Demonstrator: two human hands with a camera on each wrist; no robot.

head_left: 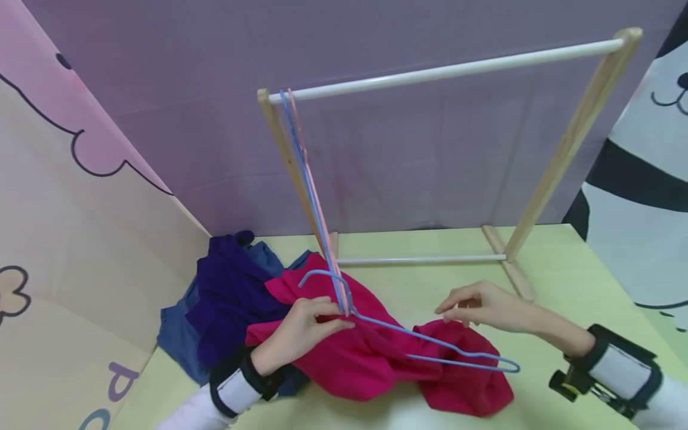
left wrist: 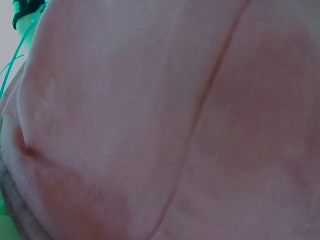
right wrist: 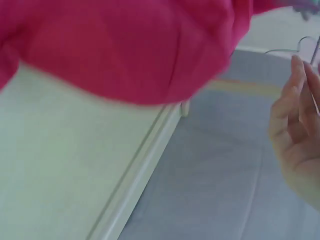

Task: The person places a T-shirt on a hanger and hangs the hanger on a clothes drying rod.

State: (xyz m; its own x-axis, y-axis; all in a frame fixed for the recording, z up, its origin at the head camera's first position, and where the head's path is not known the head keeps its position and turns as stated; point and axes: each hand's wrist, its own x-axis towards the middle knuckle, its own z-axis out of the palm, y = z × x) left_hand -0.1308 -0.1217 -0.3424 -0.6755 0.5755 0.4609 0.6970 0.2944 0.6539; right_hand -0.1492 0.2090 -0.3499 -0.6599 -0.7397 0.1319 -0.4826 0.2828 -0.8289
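Observation:
My left hand (head_left: 306,331) pinches a blue clothes hanger (head_left: 430,339) just below its hook, thumb and fingers together. The hanger slants down to the right over a crumpled red garment (head_left: 371,358); part of its lower bar disappears at the cloth. To the right, my right hand (head_left: 489,304) hovers beside the garment with loosely bent fingers and nothing in them. In the right wrist view, that hand (right wrist: 300,125) is at the right edge, with the red cloth (right wrist: 125,50) above left. Cloth (left wrist: 125,100) fills most of the left wrist view.
A wooden rack with a white rail (head_left: 446,71) stands at the back. A pink hanger (head_left: 317,197) and another blue one hang at its left end. Dark blue (head_left: 231,298) and denim-blue clothes (head_left: 180,334) lie piled at the left, against the printed side wall (head_left: 80,239).

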